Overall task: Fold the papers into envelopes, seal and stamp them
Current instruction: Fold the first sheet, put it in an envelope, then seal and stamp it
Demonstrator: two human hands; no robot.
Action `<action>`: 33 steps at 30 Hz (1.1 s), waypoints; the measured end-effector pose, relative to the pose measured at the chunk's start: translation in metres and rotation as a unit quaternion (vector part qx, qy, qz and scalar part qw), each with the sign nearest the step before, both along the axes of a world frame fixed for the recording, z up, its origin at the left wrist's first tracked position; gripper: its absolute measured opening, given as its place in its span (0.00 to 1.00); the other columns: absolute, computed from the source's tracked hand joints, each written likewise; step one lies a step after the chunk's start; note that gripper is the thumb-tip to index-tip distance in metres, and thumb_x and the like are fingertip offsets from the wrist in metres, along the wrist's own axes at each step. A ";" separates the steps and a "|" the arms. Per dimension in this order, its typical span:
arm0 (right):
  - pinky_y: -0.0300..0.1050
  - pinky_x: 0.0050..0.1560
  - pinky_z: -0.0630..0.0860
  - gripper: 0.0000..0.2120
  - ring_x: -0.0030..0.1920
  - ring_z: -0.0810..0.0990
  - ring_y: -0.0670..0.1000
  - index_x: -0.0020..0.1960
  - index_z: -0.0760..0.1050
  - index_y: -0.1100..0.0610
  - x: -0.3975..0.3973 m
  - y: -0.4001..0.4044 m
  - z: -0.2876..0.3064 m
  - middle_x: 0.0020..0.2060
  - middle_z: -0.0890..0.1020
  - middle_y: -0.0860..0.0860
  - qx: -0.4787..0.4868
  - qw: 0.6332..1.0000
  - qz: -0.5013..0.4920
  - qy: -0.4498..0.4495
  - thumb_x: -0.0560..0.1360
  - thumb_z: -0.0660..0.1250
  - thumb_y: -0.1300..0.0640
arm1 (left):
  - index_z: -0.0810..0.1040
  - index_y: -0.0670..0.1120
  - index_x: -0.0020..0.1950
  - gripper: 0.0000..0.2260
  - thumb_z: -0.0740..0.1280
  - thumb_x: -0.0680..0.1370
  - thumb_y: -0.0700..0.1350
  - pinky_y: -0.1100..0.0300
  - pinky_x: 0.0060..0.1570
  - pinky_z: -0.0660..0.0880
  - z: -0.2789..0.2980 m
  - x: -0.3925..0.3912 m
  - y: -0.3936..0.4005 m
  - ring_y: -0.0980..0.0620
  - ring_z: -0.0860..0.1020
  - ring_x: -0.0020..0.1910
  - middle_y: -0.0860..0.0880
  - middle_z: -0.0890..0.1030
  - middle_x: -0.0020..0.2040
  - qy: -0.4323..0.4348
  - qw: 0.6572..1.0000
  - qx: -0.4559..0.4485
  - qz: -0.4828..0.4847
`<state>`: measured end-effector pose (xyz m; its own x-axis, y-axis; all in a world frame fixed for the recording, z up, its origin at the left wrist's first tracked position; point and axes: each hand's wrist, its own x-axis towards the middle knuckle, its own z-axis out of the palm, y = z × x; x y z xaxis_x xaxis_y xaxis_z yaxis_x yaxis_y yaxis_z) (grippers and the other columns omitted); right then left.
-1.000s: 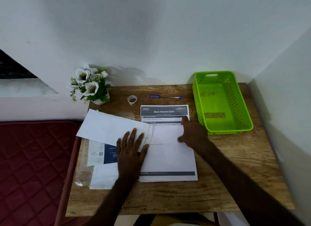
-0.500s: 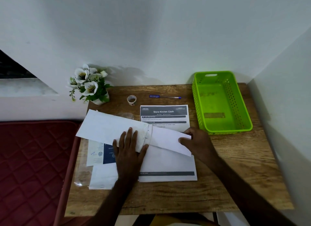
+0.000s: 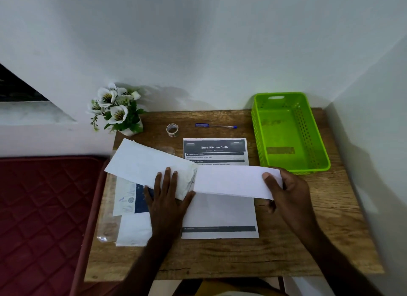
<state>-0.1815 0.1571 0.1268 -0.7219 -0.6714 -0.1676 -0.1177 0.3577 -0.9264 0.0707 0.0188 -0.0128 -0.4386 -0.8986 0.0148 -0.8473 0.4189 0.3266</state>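
White folded paper strip (image 3: 231, 180) pinched in right hand (image 3: 286, 192); left hand (image 3: 167, 199) splayed flat on envelope (image 3: 147, 163).

matt paper (image 3: 231, 181), grainy wood table (image 3: 308, 240)

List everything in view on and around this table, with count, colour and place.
Table: one, brown wood, centre.
Basket: one, green, back right.
Pen: one, blue, back centre.
Tape roll: one, clear, left of pen.
Flower pot: one, white blooms, back left corner.
Printed sheet: one, white with dark header, centre.
Envelope: one, white, left of centre.
Folded paper: one, white, right end lifted.
Paper pile: count unclear, left front.
Mattress: one, red, far left.
Left hand: flat on envelope.
Right hand: pinching folded paper.
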 end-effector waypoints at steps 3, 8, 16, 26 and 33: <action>0.43 0.18 0.71 0.06 0.18 0.73 0.50 0.47 0.81 0.61 0.002 -0.004 -0.015 0.21 0.76 0.54 0.023 0.999 0.014 -0.026 0.82 0.67 0.61 | 0.58 0.50 0.83 0.37 0.49 0.80 0.71 0.31 0.77 0.50 0.000 0.001 0.000 0.46 0.52 0.83 0.50 0.55 0.84 0.012 1.000 -0.004 -0.006; 0.43 0.20 0.73 0.07 0.21 0.76 0.52 0.49 0.81 0.62 0.008 -0.009 -0.046 0.29 0.79 0.58 0.053 0.996 -0.005 -0.077 0.81 0.67 0.60 | 0.57 0.49 0.83 0.38 0.46 0.80 0.71 0.31 0.77 0.50 0.000 0.002 0.000 0.45 0.52 0.83 0.49 0.55 0.84 0.006 1.000 -0.003 -0.012; 0.41 0.19 0.72 0.07 0.20 0.76 0.49 0.51 0.82 0.64 0.007 -0.009 -0.056 0.27 0.79 0.54 0.080 0.995 -0.017 -0.060 0.81 0.67 0.60 | 0.58 0.49 0.83 0.36 0.49 0.81 0.69 0.33 0.78 0.49 0.003 0.001 0.003 0.46 0.51 0.83 0.49 0.55 0.84 -0.006 1.000 -0.003 -0.012; 0.39 0.18 0.70 0.08 0.19 0.75 0.47 0.53 0.81 0.65 0.005 -0.007 -0.057 0.29 0.80 0.58 0.083 0.995 -0.012 -0.047 0.81 0.67 0.60 | 0.50 0.49 0.84 0.38 0.55 0.79 0.66 0.35 0.79 0.45 0.004 0.007 0.002 0.49 0.45 0.83 0.52 0.47 0.85 0.009 0.999 0.026 -0.024; 0.41 0.20 0.72 0.07 0.22 0.76 0.51 0.50 0.81 0.63 0.004 -0.012 -0.060 0.30 0.80 0.56 0.074 0.995 -0.013 -0.072 0.81 0.67 0.59 | 0.49 0.48 0.84 0.38 0.54 0.79 0.66 0.37 0.79 0.44 0.003 0.010 0.000 0.51 0.45 0.83 0.51 0.47 0.85 0.031 0.998 0.038 -0.028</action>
<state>-0.1776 0.1455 0.0665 -0.6994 -0.6136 -0.3664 0.0227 0.4934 -0.8695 0.0803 0.0192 -0.0095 -0.4891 -0.8719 -0.0238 -0.8004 0.4378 0.4095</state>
